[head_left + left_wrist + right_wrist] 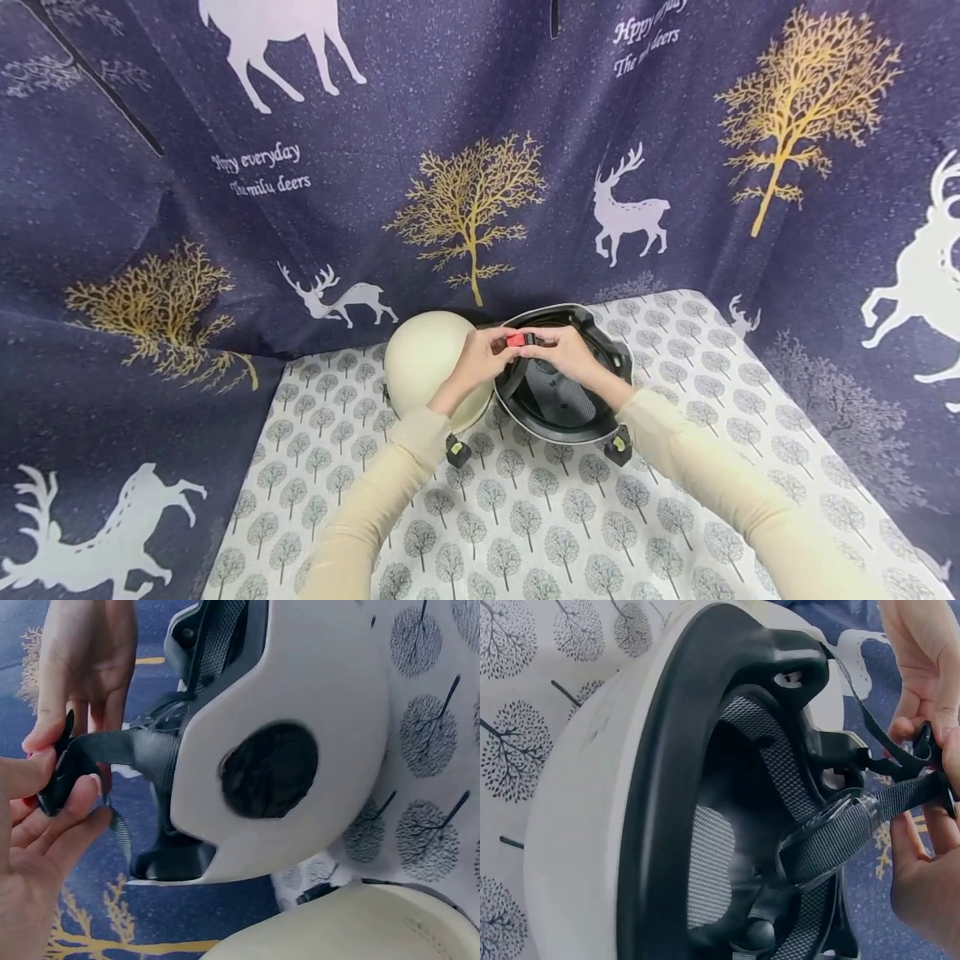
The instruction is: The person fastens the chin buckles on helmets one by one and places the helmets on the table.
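Note:
An upturned white helmet [558,400] lies with its black lining [712,862] facing up. Above its rim, both hands meet at the chin strap buckle [517,340], which has a red part and a black part. My left hand [480,362] pinches the red side; my right hand [567,357] pinches the black side. In the left wrist view, fingers grip the black buckle piece [61,776] at the end of a grey strap [124,748]. A padded strap [829,844] runs from the lining to the hands. Fingers cover much of the buckle, so I cannot tell whether it is fastened.
A cream helmet [423,358] sits dome up just left of the upturned one. Both stand on a tree-patterned tablecloth [525,517], near its back edge. A dark blue curtain [337,225] with deer and trees hangs behind.

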`<state>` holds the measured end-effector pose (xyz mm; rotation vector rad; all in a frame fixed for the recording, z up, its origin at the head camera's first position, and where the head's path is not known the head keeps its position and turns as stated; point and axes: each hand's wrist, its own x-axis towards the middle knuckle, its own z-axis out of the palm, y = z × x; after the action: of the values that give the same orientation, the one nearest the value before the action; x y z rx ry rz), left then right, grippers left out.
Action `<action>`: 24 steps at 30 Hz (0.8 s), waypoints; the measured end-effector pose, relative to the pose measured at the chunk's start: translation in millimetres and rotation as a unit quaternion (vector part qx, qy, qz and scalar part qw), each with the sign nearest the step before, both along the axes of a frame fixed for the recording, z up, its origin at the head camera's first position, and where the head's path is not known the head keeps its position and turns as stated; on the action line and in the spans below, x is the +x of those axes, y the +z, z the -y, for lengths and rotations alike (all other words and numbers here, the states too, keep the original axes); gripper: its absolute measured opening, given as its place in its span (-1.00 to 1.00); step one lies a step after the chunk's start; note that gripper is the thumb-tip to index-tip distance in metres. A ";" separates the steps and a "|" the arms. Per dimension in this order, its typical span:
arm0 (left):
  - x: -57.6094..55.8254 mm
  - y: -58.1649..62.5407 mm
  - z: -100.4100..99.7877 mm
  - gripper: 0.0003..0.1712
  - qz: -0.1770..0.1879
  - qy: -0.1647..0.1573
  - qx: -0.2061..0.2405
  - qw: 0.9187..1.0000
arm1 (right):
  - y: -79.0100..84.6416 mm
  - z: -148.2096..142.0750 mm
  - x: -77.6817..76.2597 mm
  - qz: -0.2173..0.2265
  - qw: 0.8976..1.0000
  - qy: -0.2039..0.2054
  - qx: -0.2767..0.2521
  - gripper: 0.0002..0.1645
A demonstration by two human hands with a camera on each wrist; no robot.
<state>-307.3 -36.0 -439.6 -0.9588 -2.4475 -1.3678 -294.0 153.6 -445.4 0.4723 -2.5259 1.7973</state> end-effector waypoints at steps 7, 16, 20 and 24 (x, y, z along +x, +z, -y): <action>1.6 4.1 -1.1 -0.76 -0.004 -0.003 -0.006 1.000 | -1.5 -1.9 -3.0 -0.013 1.000 -0.012 0.018 -0.44; 1.2 -6.9 -1.3 -0.74 -0.010 -0.009 0.005 1.000 | -2.9 -5.2 0.0 -0.020 0.999 0.007 0.028 -0.42; 1.7 -7.0 -1.5 -0.73 -0.013 -0.004 0.010 1.000 | -2.5 -7.6 -1.0 -0.022 0.999 0.018 0.034 -0.43; 2.3 -6.2 -0.9 -0.71 -0.001 -0.012 0.015 1.000 | -2.1 -10.5 0.2 -0.024 0.998 0.028 0.044 -0.44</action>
<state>-305.0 -35.1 -445.8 -0.9854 -2.4152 -1.4060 -293.9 164.1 -447.5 0.5860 -2.5933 1.6765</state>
